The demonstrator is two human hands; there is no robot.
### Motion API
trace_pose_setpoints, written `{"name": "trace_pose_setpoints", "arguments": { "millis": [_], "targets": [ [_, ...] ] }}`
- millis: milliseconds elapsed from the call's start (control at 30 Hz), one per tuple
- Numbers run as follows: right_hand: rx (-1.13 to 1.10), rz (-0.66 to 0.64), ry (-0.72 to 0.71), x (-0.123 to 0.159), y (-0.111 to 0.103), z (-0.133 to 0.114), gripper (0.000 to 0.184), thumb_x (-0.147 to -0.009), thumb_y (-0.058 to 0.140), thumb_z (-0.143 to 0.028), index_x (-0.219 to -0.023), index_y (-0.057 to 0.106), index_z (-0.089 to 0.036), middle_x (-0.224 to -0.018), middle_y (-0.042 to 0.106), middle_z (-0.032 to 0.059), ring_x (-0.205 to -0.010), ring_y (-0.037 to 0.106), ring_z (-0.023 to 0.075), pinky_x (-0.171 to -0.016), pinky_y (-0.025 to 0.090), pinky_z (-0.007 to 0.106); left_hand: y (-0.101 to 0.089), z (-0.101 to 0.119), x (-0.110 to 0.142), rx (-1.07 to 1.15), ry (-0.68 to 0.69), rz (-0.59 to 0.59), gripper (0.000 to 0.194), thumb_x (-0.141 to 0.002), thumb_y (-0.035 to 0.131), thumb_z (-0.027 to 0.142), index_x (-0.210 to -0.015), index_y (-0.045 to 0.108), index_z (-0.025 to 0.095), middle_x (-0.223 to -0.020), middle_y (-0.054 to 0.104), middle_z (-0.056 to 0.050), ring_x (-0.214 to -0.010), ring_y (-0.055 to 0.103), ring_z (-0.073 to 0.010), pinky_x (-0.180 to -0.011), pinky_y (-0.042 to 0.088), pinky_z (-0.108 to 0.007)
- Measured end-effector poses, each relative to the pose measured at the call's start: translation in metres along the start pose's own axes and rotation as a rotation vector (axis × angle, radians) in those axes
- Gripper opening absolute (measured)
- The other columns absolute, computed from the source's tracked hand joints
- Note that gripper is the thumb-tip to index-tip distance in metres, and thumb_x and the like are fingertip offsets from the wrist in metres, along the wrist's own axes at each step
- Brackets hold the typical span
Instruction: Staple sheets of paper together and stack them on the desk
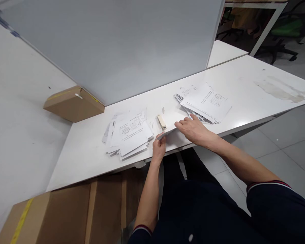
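Near the table's front edge, my left hand (159, 148) pinches a thin sheaf of paper (167, 132), seen nearly edge-on. My right hand (193, 129) is at the sheaf's other end, with curled fingers closed on its edge; the thumb side is partly hidden. Just beyond the paper lies a cream stapler (161, 122) on the table. To the left of my hands spreads a loose pile of printed sheets (132, 134). Another untidy pile of printed sheets (208, 101) lies beyond my right hand, to the right.
A large whiteboard-like panel (132, 44) stands along the back of the white table (86, 152). A cardboard box (76, 103) sits at the back left against the wall. More cardboard boxes (66, 210) are below the front edge, at left. A green chair (286, 28) stands at the far right.
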State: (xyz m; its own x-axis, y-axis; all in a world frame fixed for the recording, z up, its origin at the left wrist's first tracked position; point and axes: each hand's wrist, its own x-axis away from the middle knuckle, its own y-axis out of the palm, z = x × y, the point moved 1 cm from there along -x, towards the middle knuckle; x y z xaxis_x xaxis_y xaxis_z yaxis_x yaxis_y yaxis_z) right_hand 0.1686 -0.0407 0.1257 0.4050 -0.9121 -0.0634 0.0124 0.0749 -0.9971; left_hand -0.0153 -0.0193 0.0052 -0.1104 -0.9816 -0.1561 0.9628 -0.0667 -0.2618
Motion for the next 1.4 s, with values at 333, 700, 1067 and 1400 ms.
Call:
{"name": "trace_pose_setpoints", "arguments": {
  "millis": [333, 700, 1067, 1400],
  "targets": [
    [-0.962, -0.07, 0.364, 0.034, 0.015, 0.035, 0.01, -0.081, 0.054, -0.028, -0.08, 0.06, -0.019, -0.073, 0.066, 0.0056, -0.059, 0.058, 0.0174, -0.053, 0.042, 0.029, -0.007, 0.017, -0.006, 0.243, -0.091, 0.207, 0.033, -0.073, 0.067, 0.04, -0.095, 0.06, 0.017, -0.071, 0.062, 0.0, -0.059, 0.055, -0.0093, -0.057, 0.045, -0.022],
    [-1.828, -0.22, 0.806, 0.056, 0.096, 0.034, 0.017, -0.071, 0.066, -0.027, -0.084, 0.061, -0.017, -0.078, 0.072, 0.0084, -0.071, 0.068, 0.0241, -0.06, 0.056, 0.037, 0.006, -0.006, -0.005, -0.205, -0.035, 0.172, 0.037, -0.081, 0.054, 0.025, -0.116, 0.053, 0.017, -0.096, 0.061, -0.007, -0.067, 0.055, -0.0112, -0.066, 0.046, -0.026],
    [-1.718, -0.251, 0.855, 0.031, 0.099, 0.046, 0.011, -0.074, 0.065, -0.023, -0.082, 0.059, -0.017, -0.082, 0.072, 0.01, -0.074, 0.068, 0.0254, -0.059, 0.056, 0.035, 0.004, -0.002, -0.008, -0.358, 0.012, 0.093, 0.04, -0.088, 0.043, 0.024, -0.127, 0.046, 0.018, -0.106, 0.058, -0.01, -0.079, 0.056, -0.0151, -0.073, 0.046, -0.029],
    [-1.683, -0.272, 0.841, 0.029, 0.102, 0.049, 0.012, -0.075, 0.065, -0.026, -0.083, 0.058, -0.019, -0.079, 0.071, 0.0077, -0.071, 0.068, 0.0241, -0.057, 0.055, 0.035, 0.011, 0.007, -0.027, -0.751, 0.024, -0.021, 0.048, -0.089, 0.032, 0.014, -0.135, 0.045, 0.022, -0.094, 0.053, -0.01, -0.079, 0.054, -0.0204, -0.067, 0.043, -0.03]
  ]
}}
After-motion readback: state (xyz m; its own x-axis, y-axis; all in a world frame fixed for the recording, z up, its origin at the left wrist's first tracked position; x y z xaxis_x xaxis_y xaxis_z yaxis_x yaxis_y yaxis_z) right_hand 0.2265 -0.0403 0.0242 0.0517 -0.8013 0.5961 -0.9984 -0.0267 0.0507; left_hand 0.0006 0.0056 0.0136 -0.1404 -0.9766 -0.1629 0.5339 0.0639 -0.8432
